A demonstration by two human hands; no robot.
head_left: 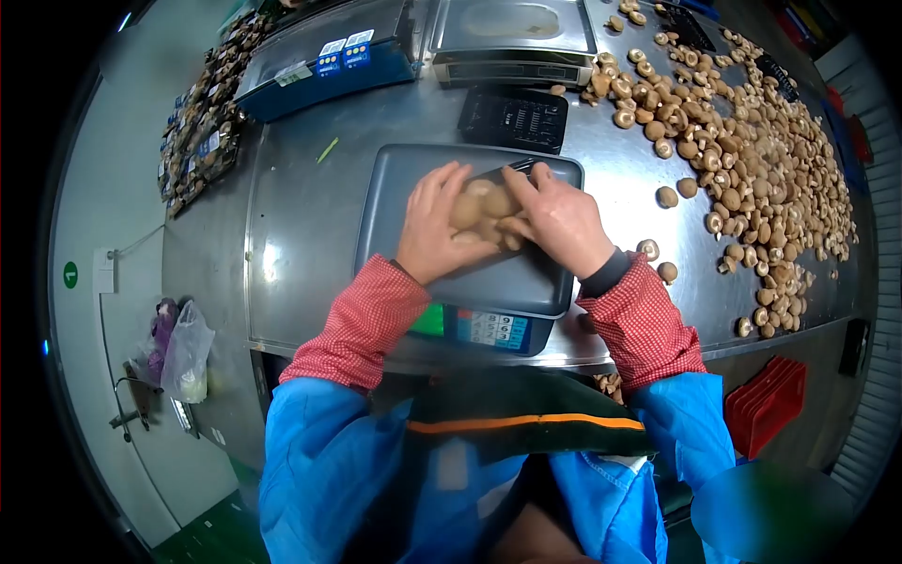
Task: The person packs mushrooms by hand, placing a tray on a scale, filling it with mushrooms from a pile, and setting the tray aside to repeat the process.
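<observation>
Several brown mushrooms [482, 207] lie bunched between my two hands, above the dark grey pan of a scale [385, 207]. My left hand [438, 224] is curved against their left side, thumb beneath them. From the right, my right hand [561, 214] closes on the bunch, its fingertips at a black tray edge [522, 165] that shows partly behind the mushrooms. Below the pan, the scale's keypad [498, 329] and a green display [429, 321] are visible. How much of the tray lies under the mushrooms is hidden.
A large pile of loose mushrooms [752, 160] covers the right of the metal table [301, 226]. Behind the pan are a black tray [513, 118], a second scale [513, 28] and a blue box [329, 75]. Packed trays [202, 132] stand left; a red crate [766, 406] is lower right.
</observation>
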